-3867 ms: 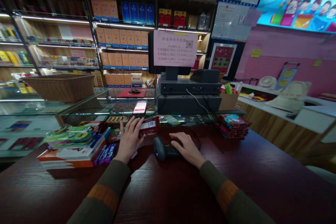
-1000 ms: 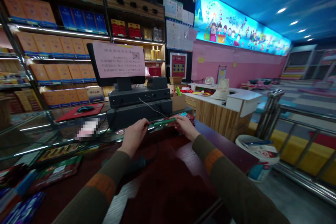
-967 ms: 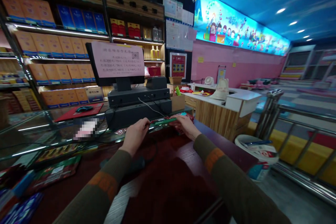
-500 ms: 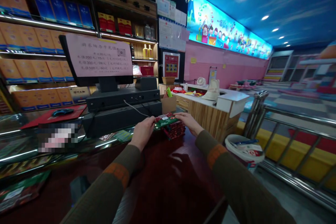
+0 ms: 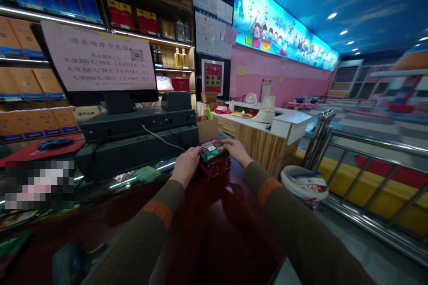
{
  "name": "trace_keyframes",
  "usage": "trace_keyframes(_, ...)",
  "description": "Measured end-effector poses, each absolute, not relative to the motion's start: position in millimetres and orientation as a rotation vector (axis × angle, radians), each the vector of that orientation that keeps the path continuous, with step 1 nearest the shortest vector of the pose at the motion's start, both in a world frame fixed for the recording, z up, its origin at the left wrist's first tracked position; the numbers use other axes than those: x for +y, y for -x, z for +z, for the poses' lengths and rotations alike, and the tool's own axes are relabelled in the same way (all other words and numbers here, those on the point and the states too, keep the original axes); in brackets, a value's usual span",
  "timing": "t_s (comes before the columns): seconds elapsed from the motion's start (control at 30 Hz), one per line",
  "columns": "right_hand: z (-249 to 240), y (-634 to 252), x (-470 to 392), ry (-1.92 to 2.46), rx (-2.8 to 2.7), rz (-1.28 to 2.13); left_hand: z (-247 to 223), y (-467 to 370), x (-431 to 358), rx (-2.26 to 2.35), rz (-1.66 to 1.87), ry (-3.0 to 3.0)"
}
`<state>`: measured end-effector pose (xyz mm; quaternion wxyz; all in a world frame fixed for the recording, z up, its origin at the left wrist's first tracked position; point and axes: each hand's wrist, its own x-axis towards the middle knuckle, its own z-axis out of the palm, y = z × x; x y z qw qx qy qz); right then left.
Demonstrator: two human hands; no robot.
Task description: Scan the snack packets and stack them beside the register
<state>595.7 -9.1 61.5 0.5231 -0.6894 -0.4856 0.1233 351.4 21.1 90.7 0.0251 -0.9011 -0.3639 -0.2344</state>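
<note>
A stack of red and green packets (image 5: 214,163) stands on the dark red counter (image 5: 214,231). At the left edge of its top packet (image 5: 212,149), my left hand (image 5: 186,165) has its fingers closed on the packet. My right hand (image 5: 236,152) pinches the same packet's right back corner. The top packet lies on the pile, its white label facing up. The lower packets are pressed into a neat block between my hands.
Behind the pile are a cardboard box (image 5: 207,129) and a black cash drawer (image 5: 167,140) under a monitor (image 5: 100,60). A scanner-like object (image 5: 72,260) lies near left. A white bucket (image 5: 303,187) and metal railing (image 5: 368,142) stand right.
The top packet has come down and back in line with the stack, both hands still on it. The view has turned slightly right and moved closer.
</note>
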Motion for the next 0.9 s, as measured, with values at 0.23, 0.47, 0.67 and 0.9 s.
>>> trace_keyframes(0.23, 53.0, -603.5, -1.6, 1.700, -1.164, 0.253, 88.7, -357.8, 22.3, -1.136, -0.683, 2.817)
trace_keyframes(0.47, 51.2, -605.8, -5.1, 1.719, -1.175, 0.235, 94.2, -361.4, 20.1, -1.178, -0.630, 2.843)
trace_keyframes(0.67, 52.6, -602.8, -6.7, 1.698, -1.205, 0.246, 91.9, -359.4, 21.3, -1.185, -0.644, 2.865)
trace_keyframes(0.9, 52.8, -598.9, -7.4, 1.682, -1.189, 0.204, 90.9, -354.5, 19.1, -1.104, -0.703, 2.923)
